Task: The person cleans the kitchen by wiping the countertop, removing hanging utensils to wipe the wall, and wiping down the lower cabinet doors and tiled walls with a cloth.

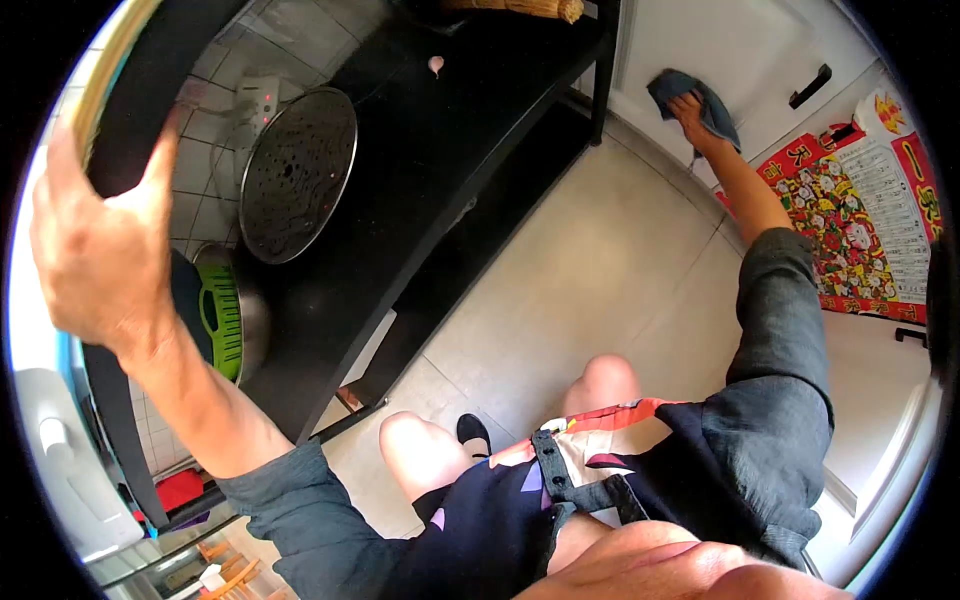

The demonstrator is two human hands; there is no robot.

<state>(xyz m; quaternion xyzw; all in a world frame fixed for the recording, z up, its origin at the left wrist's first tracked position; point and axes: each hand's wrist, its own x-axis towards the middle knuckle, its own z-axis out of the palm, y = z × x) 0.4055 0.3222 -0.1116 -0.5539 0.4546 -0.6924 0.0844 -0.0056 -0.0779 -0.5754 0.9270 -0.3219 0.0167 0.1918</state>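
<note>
My right hand [690,115] presses a dark grey-blue cloth [716,105] against a white cabinet door [740,45], to the left of its black handle [810,87]. The arm is stretched far out to the right. On the left side, my left hand [105,250] grips the edge of a black upper shelf board [130,130], the thumb on one side and the fingers on the other. The fingertips there are partly hidden.
Below the board, a black shelf [430,150] holds a round perforated tray [298,175], a green slotted item [220,315] in a metal bowl, and a garlic clove [435,66]. A red printed calendar [850,215] hangs at right. Pale tiled floor [590,260] lies between.
</note>
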